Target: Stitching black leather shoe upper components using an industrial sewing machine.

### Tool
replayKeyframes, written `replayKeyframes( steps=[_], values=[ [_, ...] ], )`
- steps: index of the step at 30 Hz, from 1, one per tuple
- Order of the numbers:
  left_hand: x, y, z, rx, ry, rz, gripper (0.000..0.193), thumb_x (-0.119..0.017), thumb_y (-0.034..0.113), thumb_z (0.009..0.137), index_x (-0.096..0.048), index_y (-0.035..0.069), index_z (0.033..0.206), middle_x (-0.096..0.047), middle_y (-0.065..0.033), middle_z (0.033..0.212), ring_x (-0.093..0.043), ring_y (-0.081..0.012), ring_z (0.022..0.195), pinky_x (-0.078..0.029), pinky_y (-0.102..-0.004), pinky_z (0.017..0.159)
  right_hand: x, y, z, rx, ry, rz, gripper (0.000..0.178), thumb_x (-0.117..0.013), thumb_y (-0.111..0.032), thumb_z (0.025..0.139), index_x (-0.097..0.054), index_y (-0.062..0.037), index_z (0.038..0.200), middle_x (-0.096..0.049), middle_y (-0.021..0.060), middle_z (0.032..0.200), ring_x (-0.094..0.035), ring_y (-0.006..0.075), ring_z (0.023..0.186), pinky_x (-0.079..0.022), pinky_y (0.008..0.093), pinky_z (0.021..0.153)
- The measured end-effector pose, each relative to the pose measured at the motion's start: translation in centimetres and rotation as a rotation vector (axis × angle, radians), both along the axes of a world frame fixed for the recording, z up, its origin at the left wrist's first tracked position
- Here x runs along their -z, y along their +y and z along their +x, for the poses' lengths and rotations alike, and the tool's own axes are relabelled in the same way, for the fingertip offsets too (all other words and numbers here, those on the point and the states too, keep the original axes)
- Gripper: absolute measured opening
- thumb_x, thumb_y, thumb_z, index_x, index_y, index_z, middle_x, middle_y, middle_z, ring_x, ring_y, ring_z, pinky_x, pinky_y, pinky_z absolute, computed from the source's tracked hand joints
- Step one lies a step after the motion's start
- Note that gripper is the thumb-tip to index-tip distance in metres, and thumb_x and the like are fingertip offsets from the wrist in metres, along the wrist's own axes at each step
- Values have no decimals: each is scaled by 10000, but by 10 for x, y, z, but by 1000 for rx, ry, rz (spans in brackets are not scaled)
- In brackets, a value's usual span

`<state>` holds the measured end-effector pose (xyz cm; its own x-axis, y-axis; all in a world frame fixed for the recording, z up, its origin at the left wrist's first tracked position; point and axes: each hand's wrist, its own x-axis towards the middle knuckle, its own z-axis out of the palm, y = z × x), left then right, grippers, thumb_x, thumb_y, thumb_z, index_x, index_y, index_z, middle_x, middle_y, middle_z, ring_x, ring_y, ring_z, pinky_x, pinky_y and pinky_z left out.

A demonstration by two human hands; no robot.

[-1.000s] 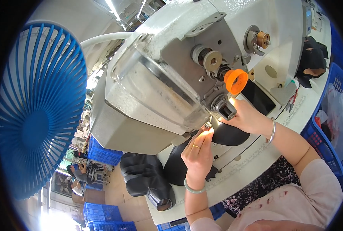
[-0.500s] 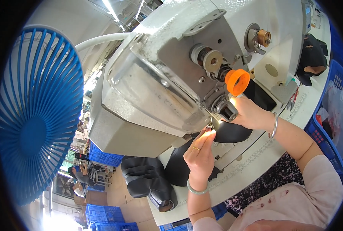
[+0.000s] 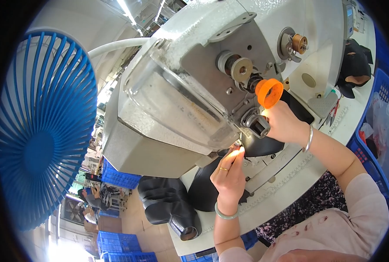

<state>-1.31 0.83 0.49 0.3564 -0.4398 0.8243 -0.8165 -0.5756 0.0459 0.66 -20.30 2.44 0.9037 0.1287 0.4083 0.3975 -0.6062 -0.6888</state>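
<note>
A large white sewing machine (image 3: pixel 155 146) with an orange knob (image 3: pixel 269 93) leans across the middle of the view. Under its needle area lies a smooth black leather-like piece (image 3: pixel 264 145), and more black material (image 3: pixel 202 185) spreads to the left. My left hand (image 3: pixel 229 177) is beside the lit needle area, its thumb and fingers pinched together at the edge of the black piece. Behind the knob, my right hand (image 3: pixel 286 122) is over the piece's far right part. The machine head hides most of that hand's fingers.
Stacked black moulded pieces (image 3: pixel 166 201) rest at the table's left end. Red-handled snips (image 3: pixel 333 114) lie at the right, near another black item (image 3: pixel 355 65). A blue crate (image 3: pixel 377 161) with plastic bags stands at the right edge. The blue fan (image 3: pixel 41 148) fills the left.
My left hand has shifted slightly to the right, still pinched. My right hand has edged a little, and the black piece beneath the machine has turned slightly.
</note>
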Motion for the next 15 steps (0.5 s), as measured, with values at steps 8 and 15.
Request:
replayKeyframes(
  steps=[8,15],
  values=[
    [0,-3,3,54,-31,-54,309,-616,-150,623,-697,-27,895,-663,-93,867,-693,-250,812,-579,-300,741,39,9,-27,-12,-738,-166,418,-674,12,577,-633,-80,982,-624,36,1107,-542,257,1122,-395,445,959],
    [0,0,7,60,-70,-38,302,-624,-126,628,-697,-24,903,-656,-94,861,-688,-243,779,-575,-294,710,46,14,-17,-34,-829,-72,422,-613,97,585,-632,-64,975,-630,28,1134,-545,254,1129,-395,452,973]
  ],
)
